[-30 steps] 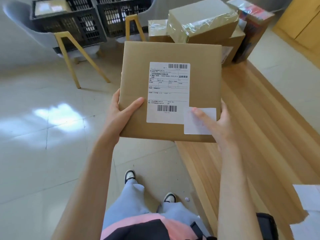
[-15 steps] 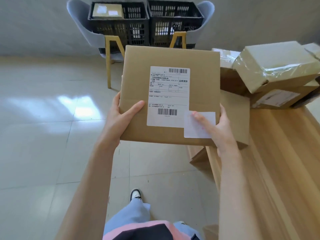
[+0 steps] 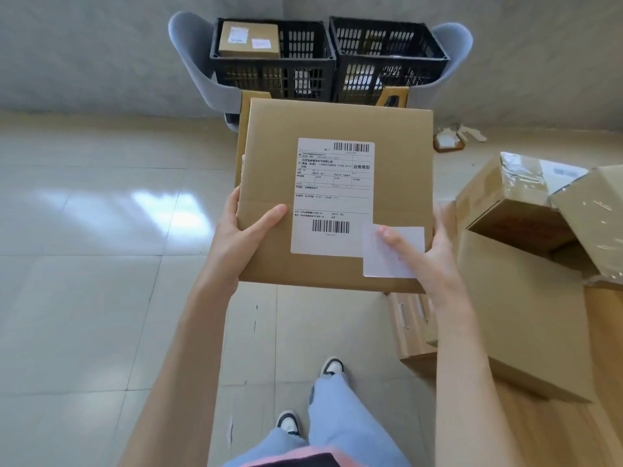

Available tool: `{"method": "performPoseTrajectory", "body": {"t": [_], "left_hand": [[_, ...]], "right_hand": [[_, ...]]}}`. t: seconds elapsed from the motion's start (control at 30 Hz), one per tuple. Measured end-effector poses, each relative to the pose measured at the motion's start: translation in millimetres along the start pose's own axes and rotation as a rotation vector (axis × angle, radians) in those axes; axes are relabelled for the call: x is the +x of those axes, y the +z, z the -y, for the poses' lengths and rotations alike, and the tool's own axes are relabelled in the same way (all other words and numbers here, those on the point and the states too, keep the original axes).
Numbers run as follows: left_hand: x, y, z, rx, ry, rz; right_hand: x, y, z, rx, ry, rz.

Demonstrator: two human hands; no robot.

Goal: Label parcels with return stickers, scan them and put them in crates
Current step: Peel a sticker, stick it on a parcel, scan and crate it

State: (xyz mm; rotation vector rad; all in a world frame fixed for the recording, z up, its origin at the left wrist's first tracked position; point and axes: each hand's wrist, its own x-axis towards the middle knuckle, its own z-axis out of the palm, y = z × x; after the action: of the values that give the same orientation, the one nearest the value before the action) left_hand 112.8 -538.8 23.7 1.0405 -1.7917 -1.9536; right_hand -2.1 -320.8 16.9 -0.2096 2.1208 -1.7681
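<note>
I carry a flat brown parcel (image 3: 266,156) in front of me with both hands. It bears a white shipping label (image 3: 332,193) with two barcodes and a small blank white sticker (image 3: 408,237) at the label's lower right corner. My left hand (image 3: 241,237) grips the parcel's left edge, thumb on top. My right hand (image 3: 435,254) holds the right edge, thumb lying on the sticker. Straight ahead stand two black crates on grey chairs. The left crate (image 3: 303,67) holds one labelled box (image 3: 249,40); inside the right crate (image 3: 387,57) I see no parcel.
The wooden table (image 3: 556,429) at my right carries several cardboard parcels (image 3: 526,298), some wrapped in clear tape (image 3: 526,183). Paper scraps (image 3: 450,139) lie on the tiled floor by the wall. Yellow chair legs (image 3: 392,96) show under the crates. My feet stand on pale tiles.
I have turned left and stepped away from the table; the crates now sit straight ahead and nearer. The grip of both hands on the parcel is unchanged.
</note>
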Motion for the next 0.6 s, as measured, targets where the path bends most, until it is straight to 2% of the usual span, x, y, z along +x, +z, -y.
{"method": "performPoseTrajectory", "body": {"t": [0.27,0.47,0.6], "left_hand": [[110,13,-30,0.000,0.013,-0.028],[205,36,-80,0.024,0.047,-0.073],[258,55,-104,0.028,0.060,-0.080]], "right_hand": [[122,28,17,-0.005,0.014,0.043],[232,44,44,0.031,-0.010,0.114],[294,46,62,0.043,-0.029,0.103]]}}
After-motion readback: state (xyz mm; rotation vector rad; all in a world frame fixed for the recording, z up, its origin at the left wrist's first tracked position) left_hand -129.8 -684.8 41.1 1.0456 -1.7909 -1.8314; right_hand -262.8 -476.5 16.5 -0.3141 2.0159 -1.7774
